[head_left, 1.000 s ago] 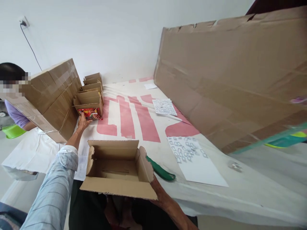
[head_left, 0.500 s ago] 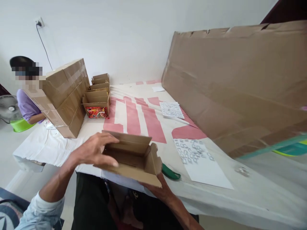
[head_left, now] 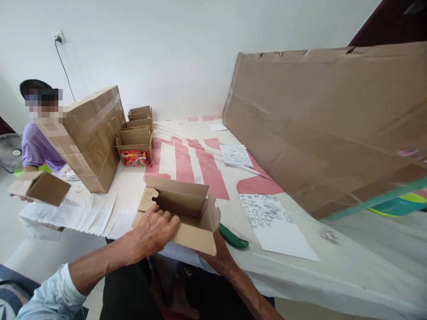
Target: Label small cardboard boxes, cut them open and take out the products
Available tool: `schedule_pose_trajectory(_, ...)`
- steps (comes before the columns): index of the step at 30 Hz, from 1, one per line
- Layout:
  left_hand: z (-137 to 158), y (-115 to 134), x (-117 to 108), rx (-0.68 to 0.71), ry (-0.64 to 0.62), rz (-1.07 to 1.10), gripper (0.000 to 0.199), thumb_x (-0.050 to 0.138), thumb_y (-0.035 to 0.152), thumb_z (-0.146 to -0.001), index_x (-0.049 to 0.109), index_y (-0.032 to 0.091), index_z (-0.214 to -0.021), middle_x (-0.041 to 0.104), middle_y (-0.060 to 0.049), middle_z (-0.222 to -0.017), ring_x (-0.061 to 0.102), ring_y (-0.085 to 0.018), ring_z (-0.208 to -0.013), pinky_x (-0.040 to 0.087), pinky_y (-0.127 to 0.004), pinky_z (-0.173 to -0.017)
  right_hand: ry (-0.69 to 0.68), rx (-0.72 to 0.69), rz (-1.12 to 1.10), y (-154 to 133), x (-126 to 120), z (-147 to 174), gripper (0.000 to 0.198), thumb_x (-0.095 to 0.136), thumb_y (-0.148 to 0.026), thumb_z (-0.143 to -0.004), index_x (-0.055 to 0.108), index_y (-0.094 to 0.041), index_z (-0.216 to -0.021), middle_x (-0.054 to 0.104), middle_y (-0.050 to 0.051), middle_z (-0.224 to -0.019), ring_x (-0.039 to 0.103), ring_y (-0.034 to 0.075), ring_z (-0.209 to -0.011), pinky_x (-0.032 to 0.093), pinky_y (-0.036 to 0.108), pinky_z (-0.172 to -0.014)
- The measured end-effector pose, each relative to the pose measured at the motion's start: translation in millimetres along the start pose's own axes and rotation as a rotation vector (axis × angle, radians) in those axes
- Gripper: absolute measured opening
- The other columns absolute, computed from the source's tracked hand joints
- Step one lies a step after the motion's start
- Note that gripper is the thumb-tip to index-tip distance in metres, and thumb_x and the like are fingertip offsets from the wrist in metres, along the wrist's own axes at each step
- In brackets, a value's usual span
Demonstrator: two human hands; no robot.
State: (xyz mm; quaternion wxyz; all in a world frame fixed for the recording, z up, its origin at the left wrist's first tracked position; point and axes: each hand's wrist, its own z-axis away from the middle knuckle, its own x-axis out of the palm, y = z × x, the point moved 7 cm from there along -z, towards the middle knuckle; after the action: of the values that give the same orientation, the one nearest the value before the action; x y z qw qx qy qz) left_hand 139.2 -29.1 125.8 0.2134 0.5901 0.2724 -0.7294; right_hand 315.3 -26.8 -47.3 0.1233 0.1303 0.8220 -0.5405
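Observation:
An open-topped cardboard box (head_left: 193, 235) is held over the table's front edge, with its flaps standing up. My left hand (head_left: 156, 231) is closed over the near wall at the left end, fingers curled over the edge into the box. From below, my right hand (head_left: 218, 255) grips the right end; its fingers are mostly hidden by the cardboard. What lies deep inside the box is in shadow. Just right of the box is a green-handled tool (head_left: 233, 238), its other end hidden. A white sheet with small ring-like pieces (head_left: 267, 211) lies further right.
Taped cartons (head_left: 90, 138) are stacked at left, beside a row of open boxes (head_left: 135, 140) and a red food packet (head_left: 135, 158). A large cardboard panel (head_left: 320, 124) leans at right. A co-worker (head_left: 42, 146) holds a small box (head_left: 46, 187).
My left hand has come down from above the box's left end and closed over its near wall. At far left, the co-worker's small box has come into view.

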Motion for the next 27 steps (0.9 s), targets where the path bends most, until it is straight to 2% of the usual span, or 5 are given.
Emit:
schedule_pose_trajectory(5, -14.7, -49.4, -13.9, -0.096, 0.090, -0.073, 0.025, 0.046, 0.007, -0.101, 0.067, 0.018, -0.110, 0.074, -0.013, -0.095, 0.072, -0.030, -0.088, 0.048, -0.048, -0.098, 0.062, 0.031, -0.035, 20.3, 7.2, -2.0, 0.110, 0.085, -0.061, -0.085, 0.026, -0.026, -0.172, 0.042, 0.022, -0.171, 0.049, 0.043, -0.156, 0.054, 0.064, -0.119)
schedule_pose_trajectory(10, -21.3, -119.9, -50.6, -0.253, 0.209, -0.148, 0.033, 0.041, 0.006, -0.100, 0.069, 0.019, -0.113, 0.076, -0.014, -0.098, 0.074, -0.031, -0.093, 0.044, -0.050, -0.106, 0.064, 0.015, -0.021, 24.6, 8.7, -2.3, 0.095, 0.082, -0.058, -0.090, 0.038, -0.026, -0.168, 0.047, 0.021, -0.167, 0.054, 0.041, -0.152, 0.054, 0.062, -0.119)
schedule_pose_trajectory(13, -31.5, -169.9, -56.6, -0.360, 0.164, -0.207, 0.036, 0.045, 0.004, -0.095, 0.068, 0.020, -0.118, 0.077, -0.013, -0.101, 0.076, -0.033, -0.098, 0.043, -0.050, -0.104, 0.080, 0.015, -0.026, 20.9, 7.3, -2.3, 0.088, 0.079, -0.057, -0.093, 0.041, -0.026, -0.167, 0.050, 0.019, -0.163, 0.061, 0.039, -0.144, 0.057, 0.061, -0.117)
schedule_pose_trajectory(19, -49.3, -255.1, -30.3, -0.534, 0.082, -0.115, 0.036, 0.054, 0.005, -0.089, 0.068, 0.021, -0.119, 0.078, -0.014, -0.110, 0.076, -0.035, -0.110, 0.036, -0.054, -0.113, 0.108, 0.015, -0.031, 19.4, 7.4, -3.6, 0.080, 0.076, -0.054, -0.094, 0.047, -0.025, -0.163, 0.053, 0.019, -0.159, 0.066, 0.036, -0.136, 0.060, 0.058, -0.113)
schedule_pose_trajectory(27, -44.6, -285.0, 10.4, -0.612, 0.072, -0.129, 0.039, 0.041, 0.007, -0.097, 0.066, 0.018, -0.125, 0.074, -0.022, -0.121, 0.072, -0.039, -0.117, 0.038, -0.055, -0.112, 0.061, 0.024, -0.022, 14.2, 4.8, -7.9, 0.072, 0.075, -0.050, -0.095, 0.054, -0.022, -0.158, 0.059, 0.018, -0.153, 0.067, 0.034, -0.134, 0.057, 0.057, -0.117)
